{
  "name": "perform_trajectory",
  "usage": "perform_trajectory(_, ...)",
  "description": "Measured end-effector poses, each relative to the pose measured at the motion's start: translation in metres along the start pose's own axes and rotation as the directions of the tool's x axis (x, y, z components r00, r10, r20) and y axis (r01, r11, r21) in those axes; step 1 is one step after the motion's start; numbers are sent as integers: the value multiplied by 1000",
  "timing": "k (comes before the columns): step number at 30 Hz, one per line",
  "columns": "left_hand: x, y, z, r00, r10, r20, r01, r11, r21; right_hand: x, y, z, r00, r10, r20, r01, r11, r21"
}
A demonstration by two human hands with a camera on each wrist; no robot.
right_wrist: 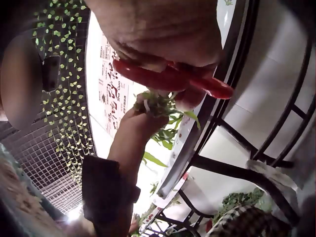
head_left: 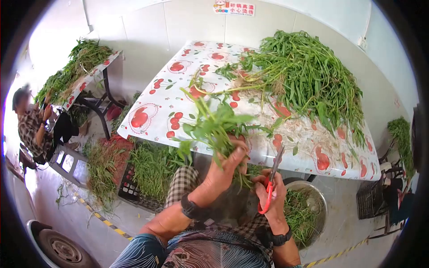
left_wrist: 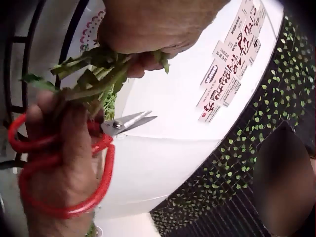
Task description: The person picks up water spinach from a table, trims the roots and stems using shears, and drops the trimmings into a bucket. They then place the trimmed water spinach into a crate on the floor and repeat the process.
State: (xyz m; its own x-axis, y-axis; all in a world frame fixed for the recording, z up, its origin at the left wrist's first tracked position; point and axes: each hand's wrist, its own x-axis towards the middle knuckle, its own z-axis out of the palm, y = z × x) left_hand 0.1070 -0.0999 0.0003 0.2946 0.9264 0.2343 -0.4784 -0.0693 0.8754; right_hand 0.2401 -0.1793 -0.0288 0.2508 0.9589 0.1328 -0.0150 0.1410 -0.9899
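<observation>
The left hand [head_left: 223, 167] grips a light, floppy bunch of water spinach [head_left: 214, 127] low on its firmer stems, while the right hand [head_left: 270, 192] holds red-handled scissors [head_left: 270, 183] just beside.

Heap of greens [head_left: 308, 76] on table [head_left: 170, 107], bowl [head_left: 313, 203] below its front edge.

White tiled wall [head_left: 147, 27], cherry-print table [head_left: 178, 96], second table [head_left: 96, 73] at left, grey floor [head_left: 80, 214], yellow-black tape [head_left: 105, 221], daylight.
</observation>
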Motion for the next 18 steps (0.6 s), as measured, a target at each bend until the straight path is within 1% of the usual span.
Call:
perform_trajectory(2, -4, -8, -6, 997, -33, 70, 26, 995, 100, 3, -1, -6, 995, -95, 38, 98, 991, -94)
perform_trajectory(3, -6, -7, -6, 994, -60, 91, 48, 990, 130, 6, 7, -9, 991, -127, 34, 130, 986, -101)
perform_trajectory(4, -5, -7, -9, 990, -6, 140, -29, 968, 248, 7, 9, -13, 994, -106, 21, 108, 990, -92)
perform_trajectory(6, -1, -11, -21, 966, 73, 249, -185, 867, 462, 10, 9, -18, 998, -60, -4, 60, 996, -72)
perform_trajectory(7, -2, -10, -24, 971, 81, 224, -180, 864, 471, 11, 6, -19, 998, -65, -16, 65, 997, -33)
perform_trajectory(10, -4, -10, -29, 982, 97, 164, -166, 856, 490, 16, -4, -25, 997, -56, -50, 54, 998, -38)
perform_trajectory(11, -4, -10, -30, 984, 99, 152, -162, 855, 493, 18, -9, -29, 994, -106, -41, 102, 991, -86)
perform_trajectory(12, 0, -3, -33, 952, 218, 213, -301, 781, 547, 22, -13, -30, 994, -91, -59, 86, 993, -86)
perform_trajectory(13, 4, 4, -37, 903, 334, 270, -429, 684, 590, 27, -18, -33, 993, -79, -86, 72, 994, -88)
perform_trajectory(14, 9, 15, -40, 989, 134, 57, -146, 912, 384, 32, -25, -37, 991, -68, -118, 58, 994, -93)
perform_trajectory(15, 14, 26, -44, 984, -79, -161, 87, 995, 47, 34, -48, -33, 983, -168, -69, 139, 940, -313)
perform_trajectory(16, 20, 39, -43, 962, 116, -247, -60, 973, 224, 41, -54, -36, 983, -179, -32, 150, 897, -416)
perform_trajectory(17, 28, 51, -46, 945, -44, -325, 0, 991, -133, 49, -58, -39, 983, -186, 10, 165, 844, -510)
perform_trajectory(18, 36, 52, -50, 925, -57, -376, -58, 956, -288, 58, -62, -40, 980, -189, 55, 184, 782, -595)
